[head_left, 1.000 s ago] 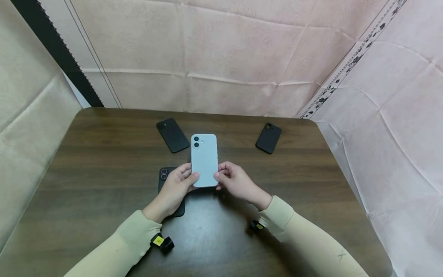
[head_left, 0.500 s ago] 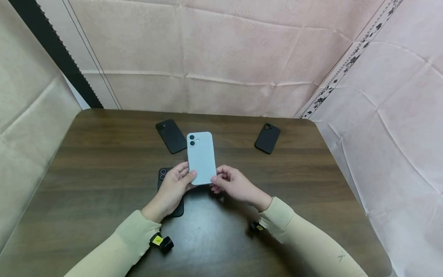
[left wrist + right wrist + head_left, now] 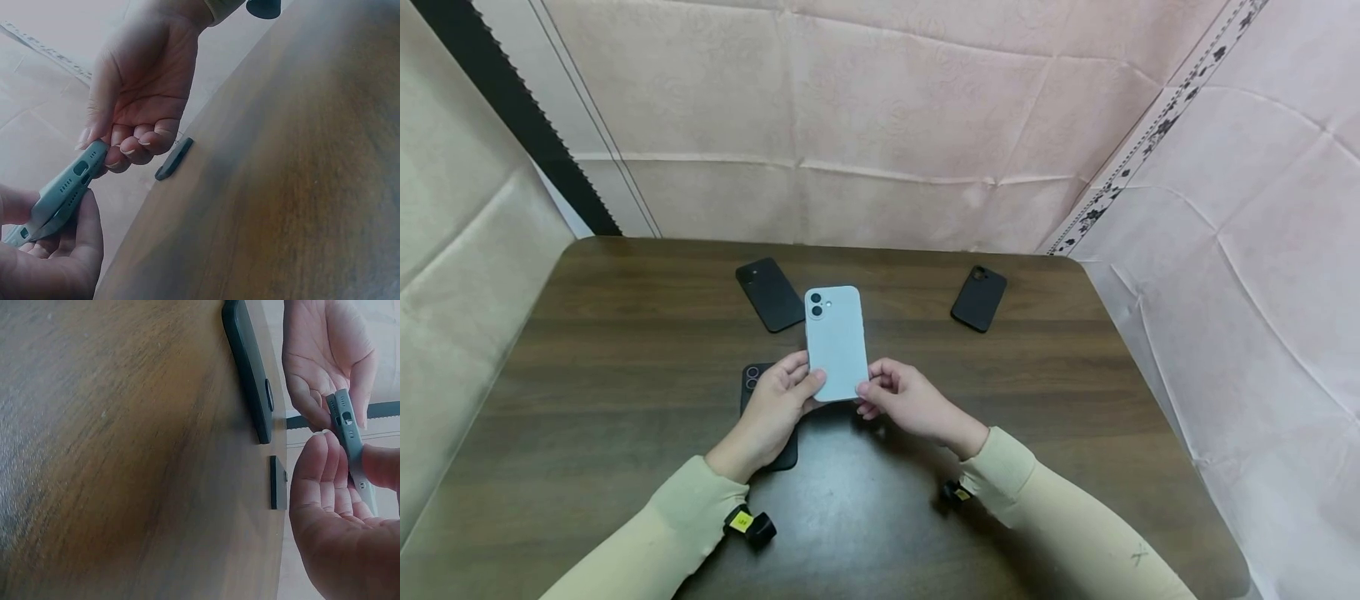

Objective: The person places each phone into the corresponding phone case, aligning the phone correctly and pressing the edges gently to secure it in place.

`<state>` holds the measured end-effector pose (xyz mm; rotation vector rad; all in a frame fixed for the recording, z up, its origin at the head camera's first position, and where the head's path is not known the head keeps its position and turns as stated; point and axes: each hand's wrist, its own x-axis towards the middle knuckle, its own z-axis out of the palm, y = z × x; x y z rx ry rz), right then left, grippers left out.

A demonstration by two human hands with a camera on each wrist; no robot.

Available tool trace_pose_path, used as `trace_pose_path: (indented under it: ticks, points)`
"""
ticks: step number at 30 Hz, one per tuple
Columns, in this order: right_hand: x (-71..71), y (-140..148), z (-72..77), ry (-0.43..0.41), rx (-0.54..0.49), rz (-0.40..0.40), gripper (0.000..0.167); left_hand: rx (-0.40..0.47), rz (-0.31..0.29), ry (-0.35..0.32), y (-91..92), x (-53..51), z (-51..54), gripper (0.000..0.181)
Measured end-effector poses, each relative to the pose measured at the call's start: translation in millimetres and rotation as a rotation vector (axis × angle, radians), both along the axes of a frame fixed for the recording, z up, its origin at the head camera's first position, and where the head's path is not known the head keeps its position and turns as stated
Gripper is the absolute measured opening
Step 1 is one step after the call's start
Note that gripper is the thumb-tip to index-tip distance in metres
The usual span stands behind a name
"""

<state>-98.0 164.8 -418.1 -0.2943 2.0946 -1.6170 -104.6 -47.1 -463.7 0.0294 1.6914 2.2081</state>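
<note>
A light blue phone case (image 3: 837, 343) is held up above the table, its back with two camera rings facing me. Seen edge-on in the left wrist view, the case (image 3: 65, 184) shows two layers with a narrow gap between them; the inner one looks like a phone, similar in colour. My left hand (image 3: 775, 408) grips its left edge, thumb on the back and fingers behind. At the lower right corner, my right hand (image 3: 917, 404) pinches it between thumb and fingers. Under my left hand lies a black phone (image 3: 788, 450), partly hidden, two lenses showing.
A black phone or case (image 3: 771, 294) lies slanted at the back left of the wooden table (image 3: 647, 333). Another, smaller black one (image 3: 980, 298) lies at the back right. Pale cloth (image 3: 910, 117) hangs behind the table.
The light blue case has shifted slightly left and tilted a little since the first frame, with both hands keeping hold. During the last half second hardly anything has moved.
</note>
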Motion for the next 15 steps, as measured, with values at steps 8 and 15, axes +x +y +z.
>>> trace_pose_path:
  ticks: [8,15]
  points:
    - [2.4,-1.4,4.4,0.021,0.078,0.018,0.012,0.003,-0.005,-0.002,1.4,1.8,0.0,0.040]
    - [3.1,-2.0,4.2,0.016,0.044,0.004,0.012,0.000,0.002,-0.009,1.4,2.1,0.9,0.040]
